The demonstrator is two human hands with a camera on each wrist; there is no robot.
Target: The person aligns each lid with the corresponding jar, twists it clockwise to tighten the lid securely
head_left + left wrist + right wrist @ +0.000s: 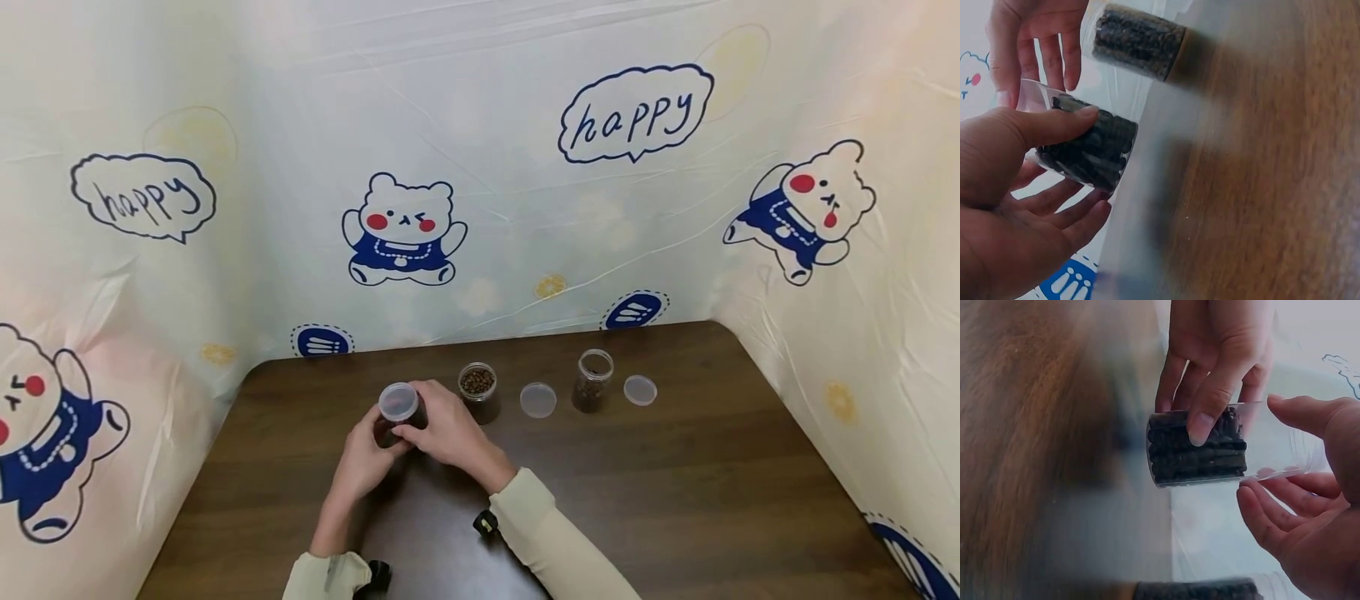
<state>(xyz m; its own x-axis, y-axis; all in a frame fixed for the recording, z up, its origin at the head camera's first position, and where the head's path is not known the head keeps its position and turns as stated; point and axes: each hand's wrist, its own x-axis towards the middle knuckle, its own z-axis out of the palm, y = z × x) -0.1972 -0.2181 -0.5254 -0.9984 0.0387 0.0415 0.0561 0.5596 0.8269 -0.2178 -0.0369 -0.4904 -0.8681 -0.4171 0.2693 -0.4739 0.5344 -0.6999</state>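
Note:
A clear plastic jar filled partway with dark, chunky pieces is held in the air above the table, between both hands. On its mouth lies a translucent lid. My left hand grips the lower part, its thumb across the dark pieces and its fingers round the other side. My right hand holds the upper part near the rim, thumb on one side and fingertips on the other. Just right of the hands, an uncovered jar of brown beans or pellets stands on the table.
Farther right stands another uncovered jar with dark contents low inside. Two loose translucent lids, a nearer one and a farther one, lie flat on the brown wooden table. A printed curtain rises behind the table.

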